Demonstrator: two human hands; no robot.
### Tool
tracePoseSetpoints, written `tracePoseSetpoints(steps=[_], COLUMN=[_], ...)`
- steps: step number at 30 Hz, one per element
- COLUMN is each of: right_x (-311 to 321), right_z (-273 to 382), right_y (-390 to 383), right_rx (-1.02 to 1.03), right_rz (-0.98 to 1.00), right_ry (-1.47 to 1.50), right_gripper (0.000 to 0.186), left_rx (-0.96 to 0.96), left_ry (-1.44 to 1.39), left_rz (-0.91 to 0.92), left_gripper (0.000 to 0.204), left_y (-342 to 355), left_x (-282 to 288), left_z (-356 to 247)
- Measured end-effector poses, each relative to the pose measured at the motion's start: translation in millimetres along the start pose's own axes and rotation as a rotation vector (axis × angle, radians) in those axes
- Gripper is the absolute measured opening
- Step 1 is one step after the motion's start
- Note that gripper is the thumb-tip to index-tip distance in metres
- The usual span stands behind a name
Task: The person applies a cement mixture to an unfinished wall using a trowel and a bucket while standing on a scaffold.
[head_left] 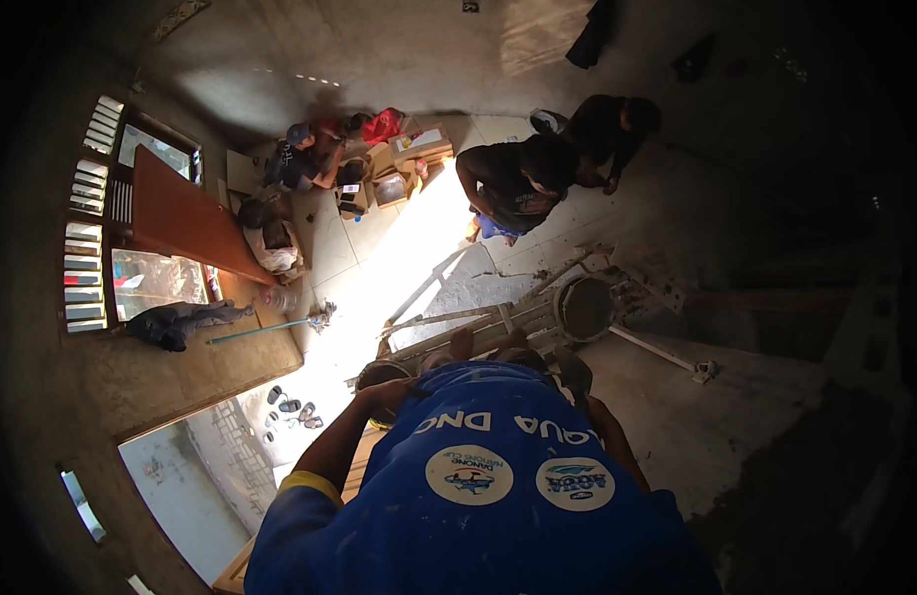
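My left hand (387, 395) is beside a dark round bucket (381, 373) at the left end of the scaffold planks (429, 346). Its fingers are too dark to make out, so I cannot tell whether it grips the rim. My right forearm (618, 436) comes down along my blue shirt (478, 426), and the hand at its end is hidden. Ahead of me to the right, a larger round bucket (584, 309) with greyish contents sits on the scaffold. My feet (462, 343) show on the planks just beyond the shirt.
Below, two people in dark clothes (523, 183) (609, 134) stand on the tiled floor. Others sit by cardboard boxes (391, 188) at the back left. A brown door (186, 213) stands open by louvred windows. A metal scaffold leg (657, 352) juts right. Sandals (292, 407) lie by the doorway.
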State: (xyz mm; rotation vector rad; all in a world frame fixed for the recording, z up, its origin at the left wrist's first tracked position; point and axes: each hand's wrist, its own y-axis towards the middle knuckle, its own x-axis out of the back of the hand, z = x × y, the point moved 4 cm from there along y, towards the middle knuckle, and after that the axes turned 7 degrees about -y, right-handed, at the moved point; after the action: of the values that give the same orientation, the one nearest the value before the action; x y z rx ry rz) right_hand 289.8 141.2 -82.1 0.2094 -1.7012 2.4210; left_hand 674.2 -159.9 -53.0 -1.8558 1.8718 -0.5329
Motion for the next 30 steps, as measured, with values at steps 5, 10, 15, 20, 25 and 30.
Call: tracePoseSetpoints(steps=[5, 10, 15, 20, 25, 30], right_x=[-1, -1, -4, -6, -2, 14], right_z=[2, -8, -4, 1, 3, 11], right_y=[1, 13, 15, 11, 1, -3], right_rx=[0.03, 0.034, 0.045, 0.035, 0.22, 0.225], right_rz=[0.012, 0.023, 0.02, 0.024, -0.036, -0.062], right_ry=[-0.043, -0.024, -0.061, -0.032, -0.146, -0.319], right_gripper=[0.035, 0.036, 0.037, 0.037, 0.034, 0.029], left_rx=[-0.38, 0.001, -0.097, 0.172, 0.424, 0.283], left_ry=[0.276, -0.066, -0.036, -0.146, 0.533, 0.514], left_rz=[-0.114, -0.015, -0.02, -0.134, -0.158, 0.04], left_gripper=[0.078, 0.074, 0.073, 0.074, 0.038, 0.034], left_y=[4, 3, 5, 3, -27, -72], left_x=[-5, -6, -10, -8, -3, -26], left_z=[30, 20, 45, 35, -3, -40])
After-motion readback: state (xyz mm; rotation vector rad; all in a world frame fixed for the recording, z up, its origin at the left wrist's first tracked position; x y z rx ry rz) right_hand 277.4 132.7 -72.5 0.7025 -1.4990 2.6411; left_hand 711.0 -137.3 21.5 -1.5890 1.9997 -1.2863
